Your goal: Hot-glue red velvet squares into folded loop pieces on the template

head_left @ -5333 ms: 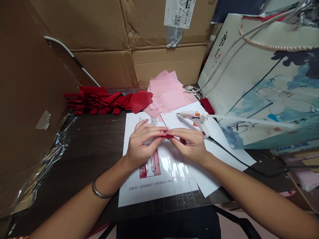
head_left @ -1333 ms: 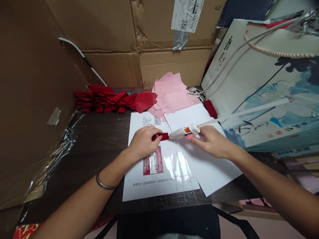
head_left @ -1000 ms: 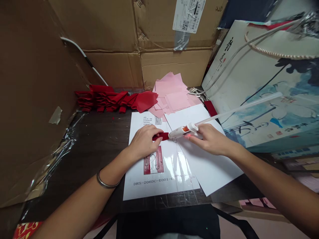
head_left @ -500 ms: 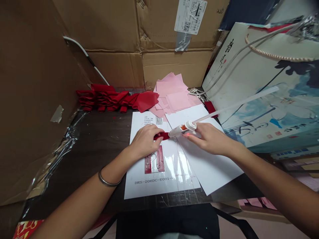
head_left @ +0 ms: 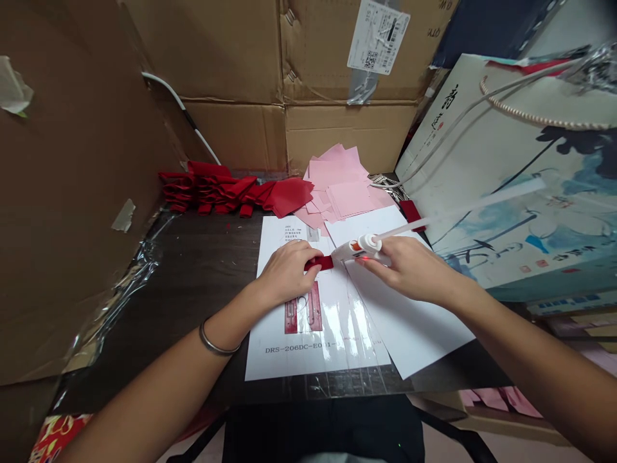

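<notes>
My left hand [head_left: 290, 270] pinches a small strip of dark red fabric [head_left: 326, 262] between thumb and fingers, just over a printed sheet [head_left: 270, 321]. My right hand [head_left: 409, 265] is wrapped round the handle of a white hot glue gun [head_left: 355, 249], whose nozzle points left and meets the strip's right end. A long translucent glue stick [head_left: 463, 209] juts from the back of the gun. Below my left hand, the sheet carries a red printed picture [head_left: 315, 307]. Whether glue is coming out is too small to see.
Folded red fabric pieces [head_left: 216, 190] lie in a row at the back left, beside pink paper squares [head_left: 344, 180]. Metal clips [head_left: 388, 186] sit behind a blank white sheet [head_left: 419, 334]. Cardboard [head_left: 231, 135] walls the back and left; a large printed bag [head_left: 511, 193] stands right.
The camera view has shifted slightly, so everything sits a little further right. The strip lies flatter in my left fingers, and the glue gun's nozzle stays at its right end.
</notes>
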The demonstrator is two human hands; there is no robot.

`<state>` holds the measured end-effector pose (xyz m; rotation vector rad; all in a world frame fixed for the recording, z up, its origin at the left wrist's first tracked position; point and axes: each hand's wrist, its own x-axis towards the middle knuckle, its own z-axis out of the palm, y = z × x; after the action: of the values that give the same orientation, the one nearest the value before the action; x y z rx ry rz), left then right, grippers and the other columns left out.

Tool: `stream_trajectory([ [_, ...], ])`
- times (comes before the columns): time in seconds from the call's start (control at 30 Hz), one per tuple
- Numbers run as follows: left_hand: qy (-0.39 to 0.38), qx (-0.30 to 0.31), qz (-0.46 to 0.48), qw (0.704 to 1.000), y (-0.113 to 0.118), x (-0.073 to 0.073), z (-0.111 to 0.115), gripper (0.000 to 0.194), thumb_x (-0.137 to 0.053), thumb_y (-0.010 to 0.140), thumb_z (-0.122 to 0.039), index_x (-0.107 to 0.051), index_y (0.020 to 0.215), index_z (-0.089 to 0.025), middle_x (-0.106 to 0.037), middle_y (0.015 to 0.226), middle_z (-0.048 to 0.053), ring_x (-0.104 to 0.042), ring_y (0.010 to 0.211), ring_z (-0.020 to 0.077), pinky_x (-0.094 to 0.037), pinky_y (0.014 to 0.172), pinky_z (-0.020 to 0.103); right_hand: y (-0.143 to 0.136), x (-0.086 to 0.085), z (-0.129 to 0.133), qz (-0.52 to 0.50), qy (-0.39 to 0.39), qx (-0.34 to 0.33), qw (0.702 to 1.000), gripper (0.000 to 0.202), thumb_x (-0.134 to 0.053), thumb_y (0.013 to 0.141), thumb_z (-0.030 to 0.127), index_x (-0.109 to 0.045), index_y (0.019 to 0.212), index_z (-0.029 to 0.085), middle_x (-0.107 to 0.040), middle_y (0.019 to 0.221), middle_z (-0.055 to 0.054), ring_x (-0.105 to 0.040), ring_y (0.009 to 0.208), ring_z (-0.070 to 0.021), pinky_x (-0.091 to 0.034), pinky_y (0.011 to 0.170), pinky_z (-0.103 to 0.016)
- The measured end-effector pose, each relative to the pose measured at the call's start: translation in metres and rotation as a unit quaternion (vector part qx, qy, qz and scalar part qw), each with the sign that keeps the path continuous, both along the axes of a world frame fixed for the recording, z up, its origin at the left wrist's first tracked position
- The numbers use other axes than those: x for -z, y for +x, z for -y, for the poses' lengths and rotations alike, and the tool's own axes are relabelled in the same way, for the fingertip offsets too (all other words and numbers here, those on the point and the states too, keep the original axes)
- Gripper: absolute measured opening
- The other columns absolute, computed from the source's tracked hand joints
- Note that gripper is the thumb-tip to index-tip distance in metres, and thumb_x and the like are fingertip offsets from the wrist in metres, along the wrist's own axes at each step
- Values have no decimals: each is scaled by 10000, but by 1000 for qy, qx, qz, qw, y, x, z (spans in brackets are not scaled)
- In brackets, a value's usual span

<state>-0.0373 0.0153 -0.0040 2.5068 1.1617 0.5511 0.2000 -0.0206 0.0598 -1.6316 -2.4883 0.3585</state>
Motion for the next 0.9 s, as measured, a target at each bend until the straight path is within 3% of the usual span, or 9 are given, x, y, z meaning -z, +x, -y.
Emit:
stream_trajectory([
  [0.33,5,7,-12,1000,-1,-1,1,228,-563,855,-228,-686,1037,-169,-662,945,75,-588,917,240,-479,834,395,-3,-11,-1,-6,-19,5,1000,378,-448,930,488,-663,943,178,-657,738,-75,-570,648,-202,-360,601,-310],
  [0.47,7,14,-9,1000,-1,-1,2,236,-574,864,-272,-679,1055,-182,-638,931,72,-572,920,245,-480,832,406,0,-10,0,-24,-33,7,999,365,-465,921,499,-641,893,181,-645,725,-63,-555,641,-197,-355,592,-311],
  [0.63,20,21,8,1000,-1,2,3,293,-611,848,-310,-659,1111,-189,-582,992,77,-542,933,247,-489,823,403,10,5,9,-135,-57,83,986,374,-478,912,532,-629,841,197,-649,750,-41,-552,667,-195,-377,607,-318],
  [0.77,34,24,15,999,-1,3,2,282,-609,848,-297,-666,1100,-186,-568,1033,86,-520,973,257,-485,851,412,17,22,18,-194,-65,148,968,385,-524,882,546,-674,952,198,-647,741,-32,-521,629,-186,-381,600,-323],
  [0.9,44,15,10,999,-1,1,2,286,-616,842,-299,-677,1094,-179,-583,1060,95,-498,1010,271,-476,871,421,20,32,23,-239,-76,169,953,411,-539,872,551,-691,1005,192,-645,709,-25,-519,585,-176,-389,586,-322],
])
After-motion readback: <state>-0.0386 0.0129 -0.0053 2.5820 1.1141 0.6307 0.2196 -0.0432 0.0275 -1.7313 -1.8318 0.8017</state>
